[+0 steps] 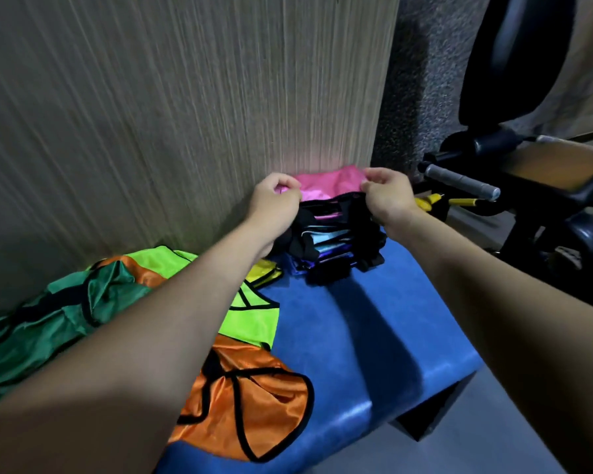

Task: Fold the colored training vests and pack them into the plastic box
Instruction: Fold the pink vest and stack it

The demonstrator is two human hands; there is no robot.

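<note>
A pink vest (326, 183) lies on top of a stack of folded vests (332, 241) with black trim at the far end of the blue bench (374, 336). My left hand (274, 200) pinches the pink vest's left side and my right hand (387, 193) pinches its right side. Loose on the bench to the left lie an orange vest (254, 405), a neon yellow-green vest (250, 316) and a dark green vest (48, 323). No plastic box is in view.
A wood-grain wall (185, 114) rises right behind the bench. To the right stands black exercise equipment (528, 186) with a grey handle and a yellow-handled tool (459, 201). Grey floor (476, 439) lies below the bench's right end.
</note>
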